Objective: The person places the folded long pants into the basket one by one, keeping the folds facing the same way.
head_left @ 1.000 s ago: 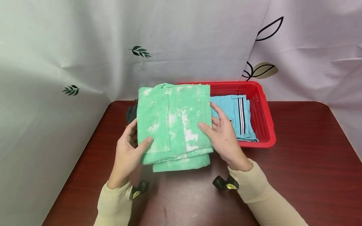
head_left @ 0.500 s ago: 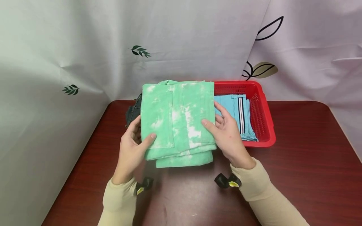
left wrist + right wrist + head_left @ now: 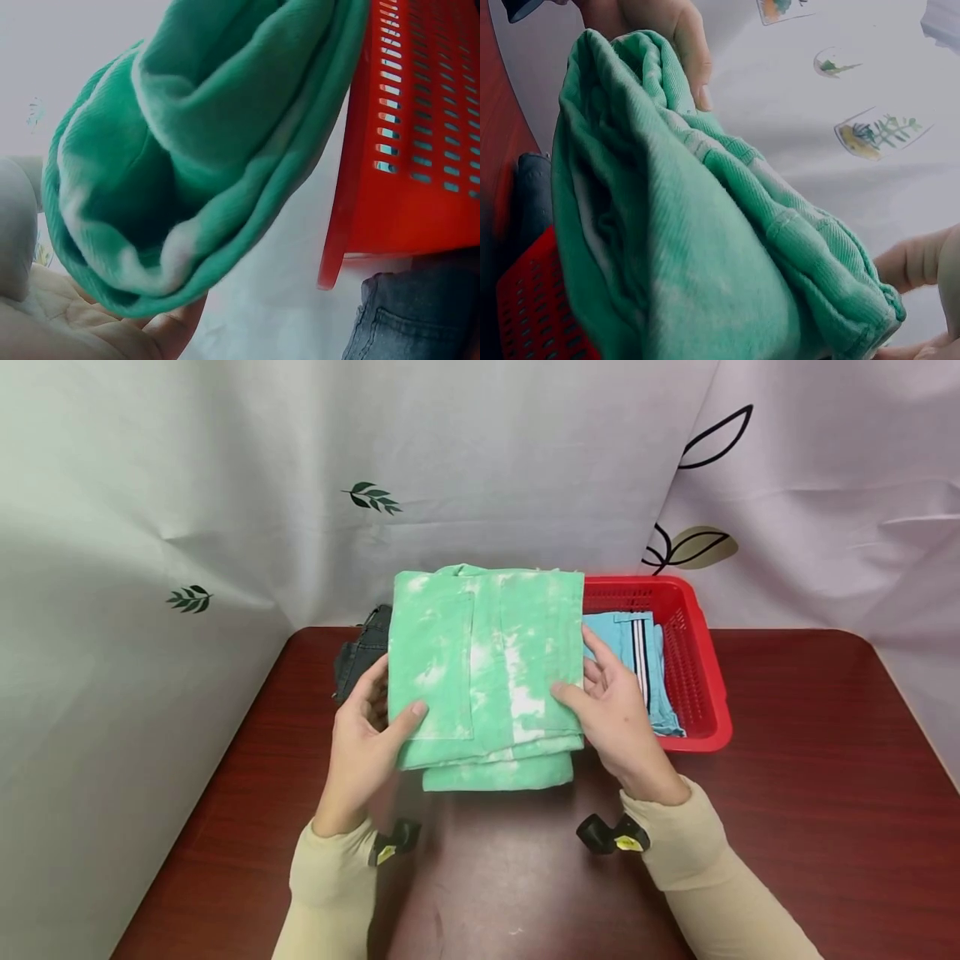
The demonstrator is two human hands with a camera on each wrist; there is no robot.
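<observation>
A folded green garment with white tie-dye patches (image 3: pixel 487 660), thick denim-like cloth, is held up over the table between both hands. My left hand (image 3: pixel 367 739) grips its left side, thumb on top and fingers underneath. At the right side my right hand (image 3: pixel 618 718) pinches it the same way, thumb over the front. The left wrist view shows the rolled layers of the green garment (image 3: pixel 217 150) from the end, above the palm. Behind it, partly covered, stands a red plastic basket (image 3: pixel 701 693) with folded light blue clothing (image 3: pixel 622 631) inside, marked by a striped band.
Folded dark denim (image 3: pixel 363 652) lies on the table left of the basket, mostly behind the green garment. The dark red-brown table (image 3: pixel 810 760) reaches back to a white curtain (image 3: pixel 480 460) with leaf prints. Wrist cameras (image 3: pixel 611 835) are strapped below both hands.
Both hands have carried the green garment a little to the right and upward in the head view. More of the dark denim shows at left, and less of the light blue clothing.
</observation>
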